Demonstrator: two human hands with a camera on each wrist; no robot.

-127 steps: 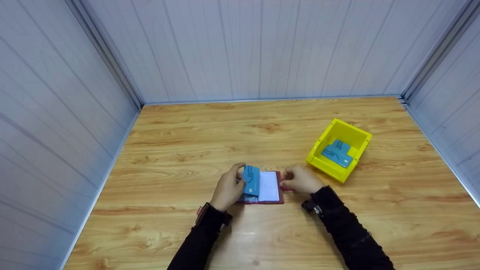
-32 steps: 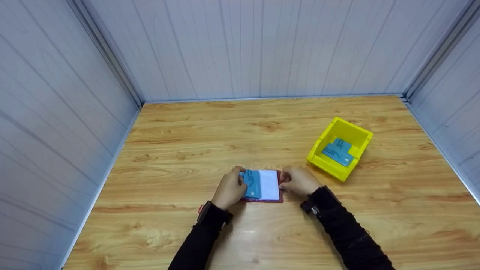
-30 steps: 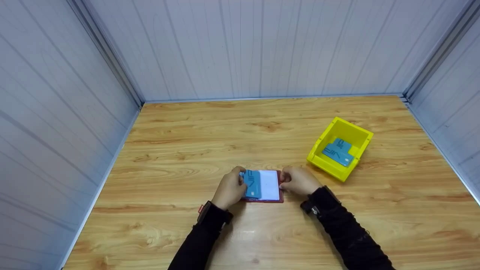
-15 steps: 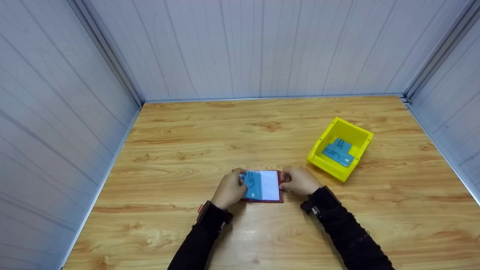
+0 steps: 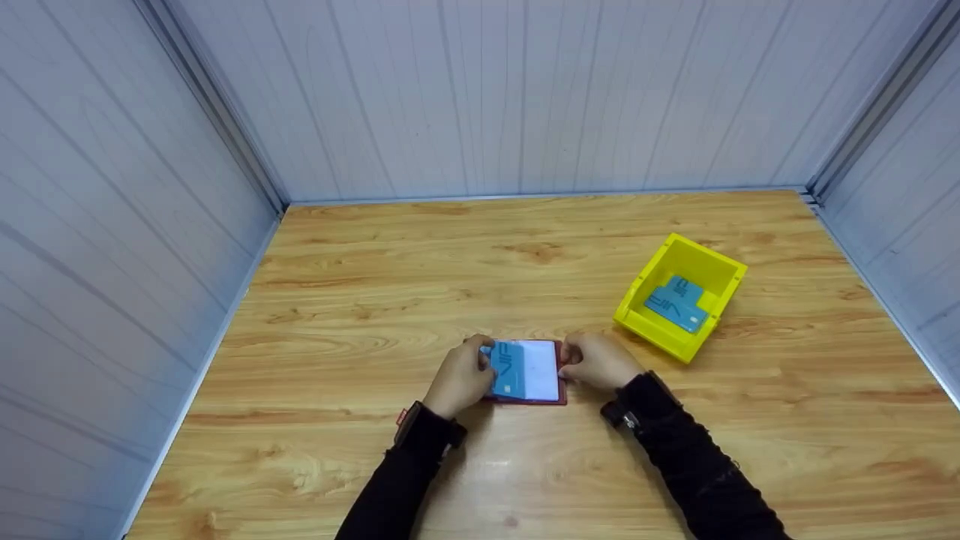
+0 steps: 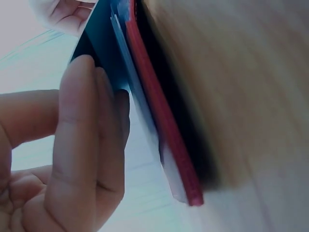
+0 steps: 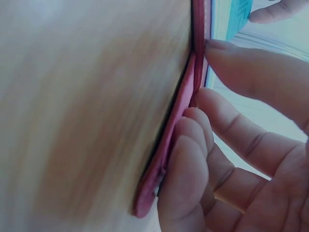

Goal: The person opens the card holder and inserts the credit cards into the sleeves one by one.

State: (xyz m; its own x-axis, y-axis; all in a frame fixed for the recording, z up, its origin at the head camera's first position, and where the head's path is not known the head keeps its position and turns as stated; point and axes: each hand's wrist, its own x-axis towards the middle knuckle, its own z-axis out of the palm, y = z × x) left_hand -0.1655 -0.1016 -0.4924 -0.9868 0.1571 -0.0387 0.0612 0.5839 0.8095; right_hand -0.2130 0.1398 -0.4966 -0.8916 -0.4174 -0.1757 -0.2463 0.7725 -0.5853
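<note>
The left hand (image 5: 457,380) pinches a blue card (image 5: 509,371) by its left edge, long axis running near to far, over a red holder (image 5: 562,392) on the desk (image 5: 420,270), while the right hand (image 5: 602,361) grips the holder's right edge.

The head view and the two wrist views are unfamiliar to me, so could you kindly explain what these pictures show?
There is no robot here: a person works with two bare hands, wearing a camera on the head and one on each wrist. The head picture looks forward and down; each wrist picture shows that hand's work close up. On the wooden table are a red-edged holder and a yellow bin with blue cards inside. The left hand holds another blue card at the holder, while the right hand pinches the holder's right edge.
</note>
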